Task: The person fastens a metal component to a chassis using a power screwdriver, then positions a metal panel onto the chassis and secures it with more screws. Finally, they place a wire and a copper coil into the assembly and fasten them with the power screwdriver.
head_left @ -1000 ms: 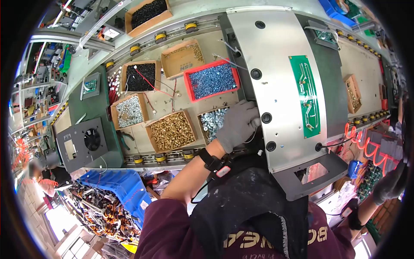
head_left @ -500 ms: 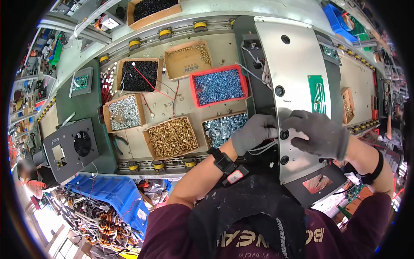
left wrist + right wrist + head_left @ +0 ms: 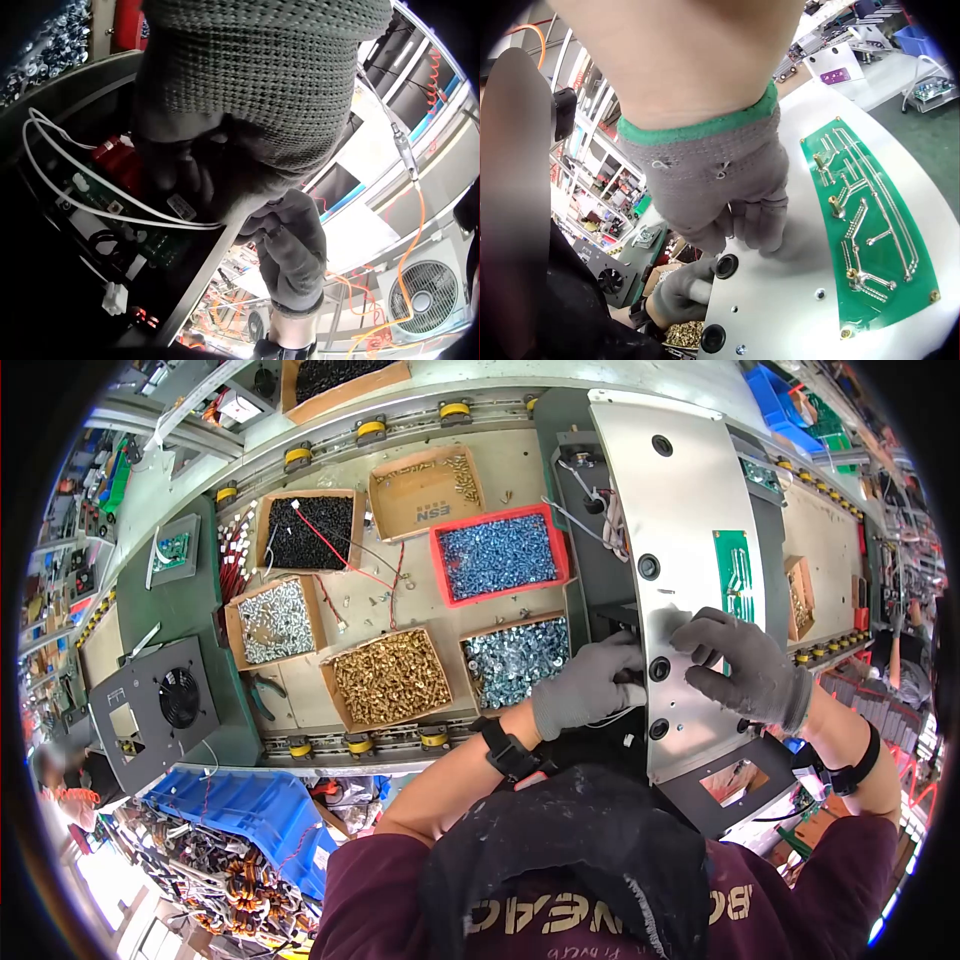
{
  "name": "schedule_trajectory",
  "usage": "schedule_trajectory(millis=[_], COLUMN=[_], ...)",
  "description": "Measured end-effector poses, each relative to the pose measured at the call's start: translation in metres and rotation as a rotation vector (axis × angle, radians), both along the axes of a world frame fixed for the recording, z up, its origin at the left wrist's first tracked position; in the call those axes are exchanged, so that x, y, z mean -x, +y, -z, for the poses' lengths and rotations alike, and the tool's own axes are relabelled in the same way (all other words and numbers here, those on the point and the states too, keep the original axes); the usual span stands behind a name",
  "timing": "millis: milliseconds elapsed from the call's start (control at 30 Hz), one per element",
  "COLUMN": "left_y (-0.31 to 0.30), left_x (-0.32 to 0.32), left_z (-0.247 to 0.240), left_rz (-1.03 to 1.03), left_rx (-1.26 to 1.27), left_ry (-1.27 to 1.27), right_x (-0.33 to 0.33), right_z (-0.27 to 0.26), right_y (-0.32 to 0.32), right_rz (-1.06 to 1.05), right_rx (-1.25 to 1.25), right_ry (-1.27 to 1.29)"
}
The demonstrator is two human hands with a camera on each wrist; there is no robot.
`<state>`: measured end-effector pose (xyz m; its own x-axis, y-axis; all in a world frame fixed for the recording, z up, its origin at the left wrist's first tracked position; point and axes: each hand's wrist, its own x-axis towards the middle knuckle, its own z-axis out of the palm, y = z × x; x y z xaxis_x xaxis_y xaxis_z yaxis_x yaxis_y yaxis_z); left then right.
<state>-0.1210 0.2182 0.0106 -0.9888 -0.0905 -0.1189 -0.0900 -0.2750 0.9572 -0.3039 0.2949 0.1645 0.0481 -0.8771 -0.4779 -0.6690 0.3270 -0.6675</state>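
In the head view, my gloved left hand is at the left edge of the metal panel, its fingers bent into the dark housing. The left wrist view shows this hand above looped white wires and a circuit board; shadow hides whatever lies between its fingers. My gloved right hand is over the panel's lower part, fingers bent and thumb apart. In the right wrist view the right hand has its fingertips at the panel surface near a black grommet, with nothing visible in them.
Left of the panel stand boxes of brass parts, silver parts and black parts, plus a red tray of blue screws. A fan plate lies at far left. A green board is on the panel.
The right hand has come in from the far right to the panel, and its fingers have since shifted slightly. The left hand stays at the panel edge. The view has shifted relative to the bench.
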Motion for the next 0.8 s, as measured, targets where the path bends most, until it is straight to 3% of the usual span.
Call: schedule_trajectory(millis=[67,100,167,300,400,467,600,733,800], left_y=[0.003,0.004,0.005,0.015,0.014,0.008,0.008,0.007,0.002], left_x=[-0.001,-0.004,-0.009,-0.006,-0.01,-0.012,-0.012,-0.008,-0.006], left_z=[-0.001,-0.003,-0.01,0.005,-0.001,-0.005,-0.016,-0.009,-0.027], left_rz=[-0.056,-0.053,-0.123,-0.216,-0.218,-0.397,-0.344,-0.272,-0.233], left_rx=[0.186,0.187,-0.077,0.116,0.01,-0.227,-0.46,-0.474,-0.283], left_ry=[0.041,0.042,0.077,0.168,0.046,-0.162,-0.132,-0.124,-0.213], right_x=[-0.001,-0.001,-0.002,0.0,0.001,0.001,0.0,0.001,0.002], right_z=[-0.002,-0.003,-0.004,-0.006,-0.011,-0.013,-0.013,-0.013,-0.012], right_y=[0.003,0.004,0.005,0.005,0.003,0.003,0.003,0.001,0.002], right_rz=[0.005,0.009,0.008,0.002,0.033,0.023,0.027,0.02,0.02], right_rx=[0.01,0.012,0.053,0.089,0.025,0.034,0.028,0.031,0.048], right_ry=[0.006,0.007,0.006,0.012,-0.001,-0.015,-0.019,-0.009,-0.004])
